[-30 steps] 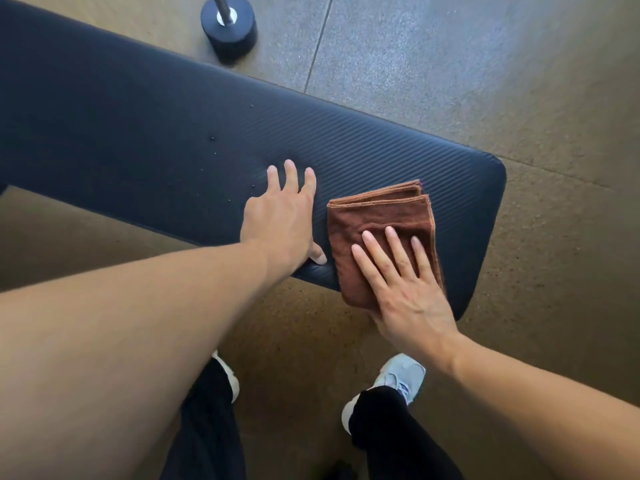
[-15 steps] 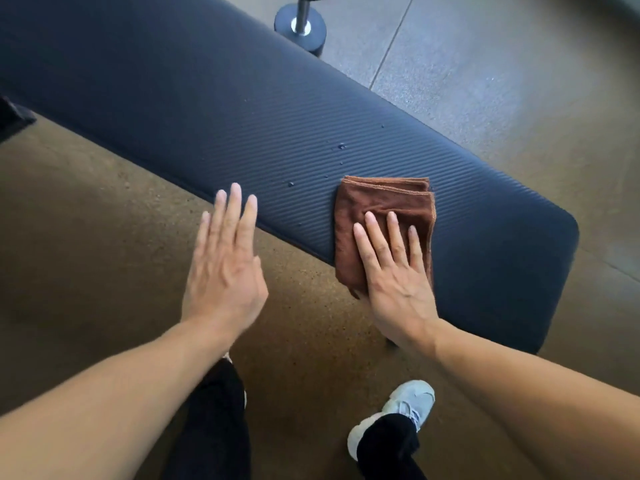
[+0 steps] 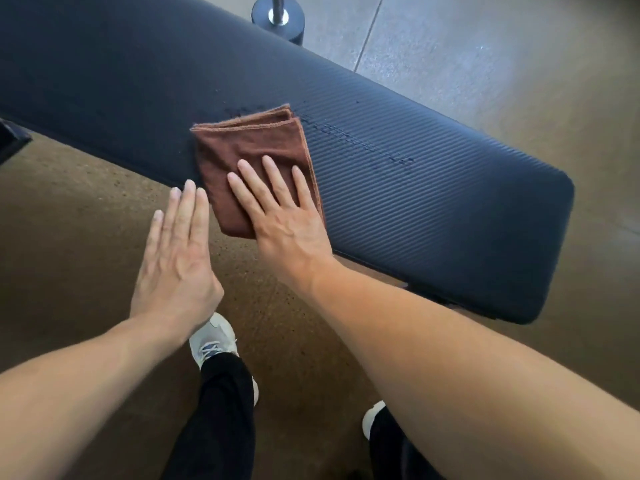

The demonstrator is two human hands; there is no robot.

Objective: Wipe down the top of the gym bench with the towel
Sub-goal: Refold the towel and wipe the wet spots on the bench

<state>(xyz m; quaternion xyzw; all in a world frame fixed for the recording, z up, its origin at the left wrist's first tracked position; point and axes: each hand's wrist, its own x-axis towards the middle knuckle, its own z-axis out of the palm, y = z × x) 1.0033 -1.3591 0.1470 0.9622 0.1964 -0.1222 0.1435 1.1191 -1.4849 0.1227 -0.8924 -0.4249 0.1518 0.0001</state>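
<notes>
Head view: right hand (image 3: 289, 221) lies flat, fingers straight and spread, pressing a folded brown towel (image 3: 254, 152) onto the ribbed dark pad of the gym bench (image 3: 433, 188), at the pad's near edge. Wet streaks (image 3: 356, 138) trail from the towel toward 3 o'clock. Left hand (image 3: 176, 252), fingers straight and together, holds nothing, just beside the towel at 8 o'clock. A dumbbell (image 3: 278, 17) stands on the floor at 12 o'clock.
</notes>
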